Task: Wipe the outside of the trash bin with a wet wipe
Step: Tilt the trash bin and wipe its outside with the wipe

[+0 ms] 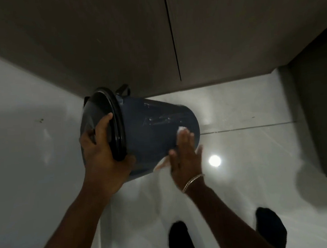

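A dark blue trash bin (pixel 149 129) with a black lid (pixel 115 116) is tipped on its side above the floor, its lid to the left and its bottom to the right. My left hand (pixel 104 154) grips the lid's rim, thumb under the bin. My right hand (pixel 184 153) lies flat on the bin's lower right side and presses a white wet wipe (pixel 181 129) against it; the wipe shows above the fingertips and below the thumb. Wet streaks mark the bin's upper side.
Brown cabinet doors (pixel 133 48) stand right behind the bin. A white wall (pixel 22 135) is at the left and a dark panel (pixel 320 111) at the right. The glossy white tiled floor (pixel 259 155) reflects a lamp. My two dark-socked feet (pixel 179 238) are below.
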